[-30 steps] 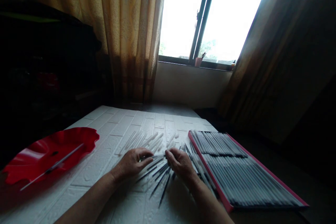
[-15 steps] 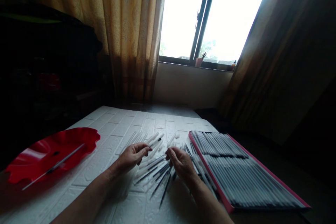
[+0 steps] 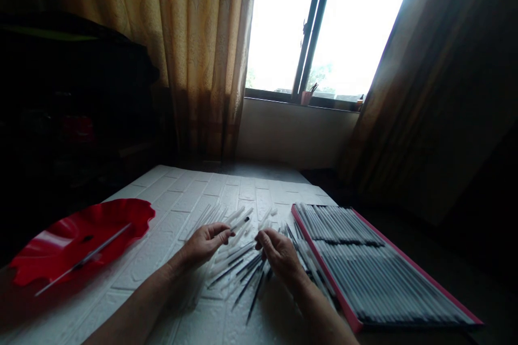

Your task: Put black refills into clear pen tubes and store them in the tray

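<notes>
My left hand [image 3: 209, 241] is closed in a pinch on a slim clear pen barrel [image 3: 240, 223] with a black end, which points away to the upper right. Close by on the right, my right hand [image 3: 278, 250] is also pinched, thumb against fingers; whatever is between them is too small or hidden to make out. Beneath and between both hands, dark-tipped pen refills [image 3: 246, 288] fan out over the table. Several pale, clear tubes [image 3: 207, 218] lie loose just beyond my left hand.
On the right stands a pink-edged box [image 3: 352, 317] packed with two rows of clear pens [image 3: 388, 275]. A red wavy-rimmed dish [image 3: 133, 210] on the left has a thin grey rod [image 3: 97, 250] across it. The white brick-patterned tabletop [image 3: 162, 186] ends before the window wall.
Both hands stay almost where they were, still pinched. The whole view has shifted very slightly; the barrel remains in my left hand.
</notes>
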